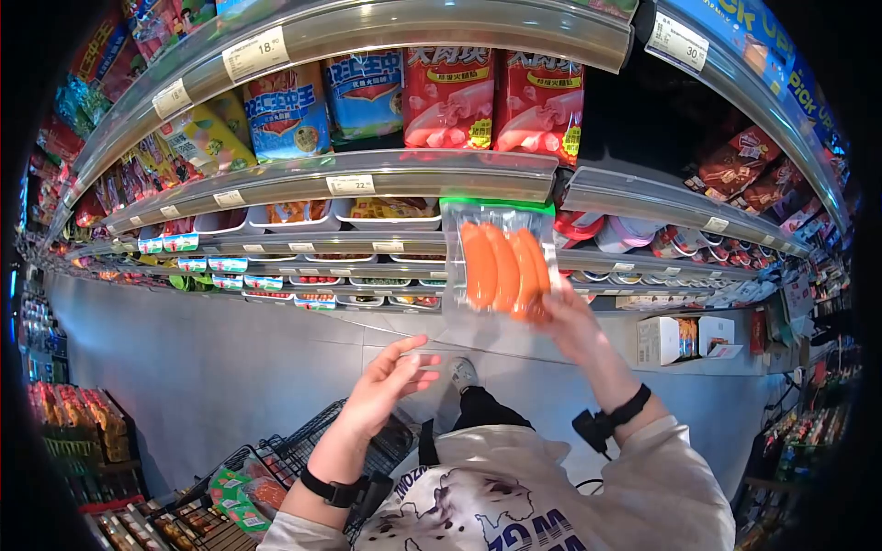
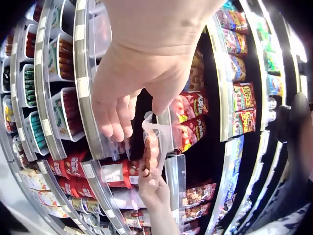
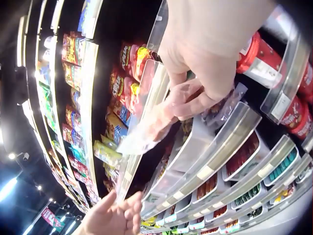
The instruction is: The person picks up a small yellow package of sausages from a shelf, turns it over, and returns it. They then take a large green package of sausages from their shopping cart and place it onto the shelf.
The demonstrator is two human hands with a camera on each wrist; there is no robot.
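In the head view, a clear plastic pack of orange sausages (image 1: 499, 266) with a green top edge hangs upright in front of the shelves. My right hand (image 1: 577, 332) pinches its lower right corner between thumb and fingers. My left hand (image 1: 386, 384), holding nothing, is lower and to the left of the pack, fingers loosely extended. From the left wrist, that same hand (image 2: 142, 73) shows its fingers apart from the sausage pack (image 2: 152, 152). The right wrist view has the right hand (image 3: 205, 73) gripping the pack (image 3: 159, 117) seen nearly edge-on.
Shelves (image 1: 367, 176) with price tags curve across the front, bearing red bags (image 1: 447, 101), blue bags (image 1: 287, 115) and white bins of small packs. Below left is a wire shopping cart (image 1: 317, 441) with a green pack (image 1: 234, 500) inside. An opened carton (image 1: 684, 340) stands on the right.
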